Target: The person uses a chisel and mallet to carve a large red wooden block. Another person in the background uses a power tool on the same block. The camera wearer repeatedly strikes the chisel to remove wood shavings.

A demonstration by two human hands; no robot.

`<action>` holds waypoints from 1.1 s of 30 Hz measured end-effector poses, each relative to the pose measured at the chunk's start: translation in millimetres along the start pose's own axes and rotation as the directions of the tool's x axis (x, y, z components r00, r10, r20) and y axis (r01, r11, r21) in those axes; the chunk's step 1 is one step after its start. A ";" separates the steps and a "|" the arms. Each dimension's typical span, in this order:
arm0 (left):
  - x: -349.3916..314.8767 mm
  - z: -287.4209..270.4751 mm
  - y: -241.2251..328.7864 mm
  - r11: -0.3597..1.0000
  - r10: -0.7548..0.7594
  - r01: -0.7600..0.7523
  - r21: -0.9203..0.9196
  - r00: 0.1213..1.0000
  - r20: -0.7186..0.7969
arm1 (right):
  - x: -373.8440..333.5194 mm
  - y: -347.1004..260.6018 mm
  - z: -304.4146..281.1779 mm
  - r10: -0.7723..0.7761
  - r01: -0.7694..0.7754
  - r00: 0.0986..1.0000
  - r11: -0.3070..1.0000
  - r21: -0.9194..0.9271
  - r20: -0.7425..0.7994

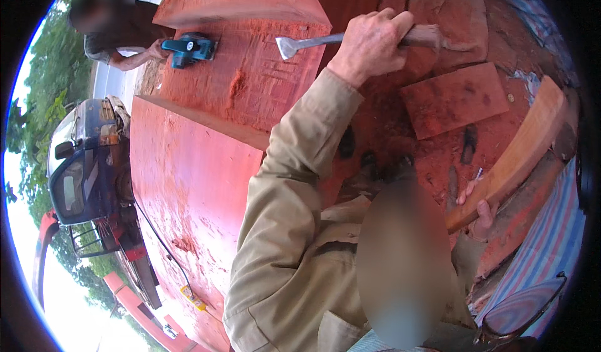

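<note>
My left hand [372,46] is closed around the wooden handle of a chisel [318,41] with a flared metal blade. The blade points left, beside the rough, chip-strewn face of a large red timber block [269,58]. Lower right, my right hand [483,215] grips one end of a long, slightly curved wooden bar [523,145]. A thin white stick like a cigarette [479,173] shows at its fingers. A flat reddish board [456,100] lies on the ground between my hands.
At upper left, another person [119,36] holds a teal power planer [190,50] on the timber. A second red slab [194,158] bears a black cable [164,242] and a yellow socket strip [193,297]. Beyond stands a blue truck [84,180]. Striped sheeting [532,245] lies right.
</note>
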State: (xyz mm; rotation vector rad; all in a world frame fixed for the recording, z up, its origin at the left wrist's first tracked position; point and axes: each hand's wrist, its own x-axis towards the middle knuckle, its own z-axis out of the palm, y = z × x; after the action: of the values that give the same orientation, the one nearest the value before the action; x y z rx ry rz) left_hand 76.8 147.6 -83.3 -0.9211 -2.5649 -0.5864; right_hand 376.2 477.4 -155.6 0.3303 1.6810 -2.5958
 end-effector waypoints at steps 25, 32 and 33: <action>2.3 131.6 48.0 0.986 0.164 -0.145 -0.088 0.944 0.286 | 7.1 70.3 -90.7 0.222 -0.218 0.957 0.975 0.042 -0.190; -7.1 148.3 5.1 0.989 0.143 -0.151 0.005 0.948 0.285 | 23.9 96.7 -67.4 0.219 -0.213 0.956 0.976 0.051 -0.197; -5.9 149.4 -4.1 0.984 0.171 -0.178 0.007 0.956 0.236 | 24.0 98.8 -62.7 0.215 -0.212 0.956 0.977 0.033 -0.202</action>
State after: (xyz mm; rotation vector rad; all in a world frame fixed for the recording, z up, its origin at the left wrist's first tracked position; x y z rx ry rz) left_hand 50.8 214.8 -214.4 -1.2598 -2.6486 -0.4098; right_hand 376.7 495.3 -273.8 0.7592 1.5836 -2.4845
